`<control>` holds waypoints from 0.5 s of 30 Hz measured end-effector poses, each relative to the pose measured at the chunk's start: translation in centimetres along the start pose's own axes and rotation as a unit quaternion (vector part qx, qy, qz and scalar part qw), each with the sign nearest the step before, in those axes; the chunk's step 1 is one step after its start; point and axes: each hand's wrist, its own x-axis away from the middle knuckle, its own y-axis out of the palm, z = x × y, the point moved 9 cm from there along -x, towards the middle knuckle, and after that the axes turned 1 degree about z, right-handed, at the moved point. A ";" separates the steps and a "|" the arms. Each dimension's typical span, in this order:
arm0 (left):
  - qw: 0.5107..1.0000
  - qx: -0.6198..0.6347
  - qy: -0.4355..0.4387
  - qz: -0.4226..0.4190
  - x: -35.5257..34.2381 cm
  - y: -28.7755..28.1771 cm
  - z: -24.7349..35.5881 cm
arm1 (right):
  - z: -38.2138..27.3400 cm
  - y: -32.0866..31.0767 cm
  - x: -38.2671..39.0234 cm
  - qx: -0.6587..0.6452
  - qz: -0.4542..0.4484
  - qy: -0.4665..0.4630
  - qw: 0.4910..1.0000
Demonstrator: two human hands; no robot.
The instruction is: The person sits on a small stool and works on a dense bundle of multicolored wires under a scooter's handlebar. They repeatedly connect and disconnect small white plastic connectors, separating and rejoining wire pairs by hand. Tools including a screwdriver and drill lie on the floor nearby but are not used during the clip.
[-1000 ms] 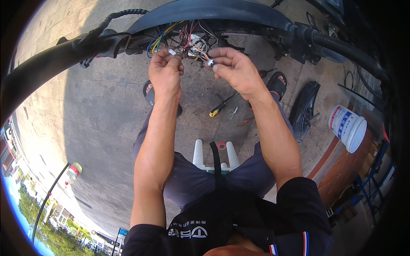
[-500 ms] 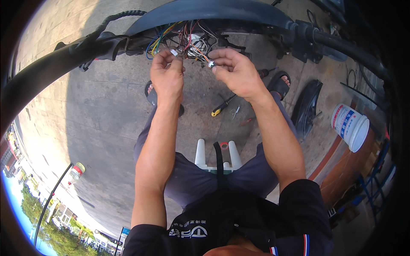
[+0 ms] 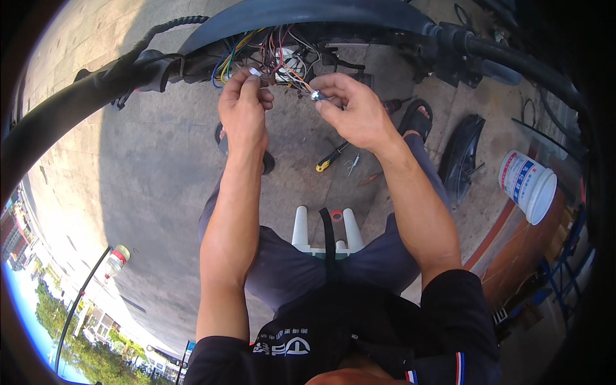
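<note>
My left hand (image 3: 242, 112) pinches a small white plug connector (image 3: 255, 72) between thumb and fingers. Opposite it, my right hand (image 3: 357, 110) grips a small silver-and-dark cylindrical part (image 3: 316, 95) at its fingertips; I cannot tell its exact kind. Orange and pale wires (image 3: 296, 79) run toward that part. Both hands are just below a loose bundle of coloured wires (image 3: 279, 45), which hangs out under a dark curved cover (image 3: 308, 19) between black handlebars (image 3: 70, 106). A gap separates the two held pieces.
On the paving below lie a yellow-and-black screwdriver (image 3: 327, 162), a small metal tool (image 3: 353, 165) and a dark power tool (image 3: 393, 106). A black curved panel (image 3: 463, 157) and a white bucket (image 3: 529, 186) are to the right. A pale stool (image 3: 300, 228) stands between my legs.
My left hand has moved a little left, away from my right hand, with the white plug connector. My right hand stays nearly in place, still gripping the small cylindrical part.
</note>
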 end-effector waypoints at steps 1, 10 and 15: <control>1.000 0.007 0.001 -0.001 -0.1 0.0 0.0 | -0.1 0.1 -0.1 0.007 -0.001 -0.007 1.000; 0.998 0.051 -0.033 -0.002 0.1 0.0 -0.2 | -0.1 0.8 -0.4 0.012 -0.001 -0.003 1.000; 0.997 0.061 -0.042 -0.008 -0.1 -0.2 -0.3 | 0.1 1.0 -0.5 -0.014 -0.005 0.005 1.000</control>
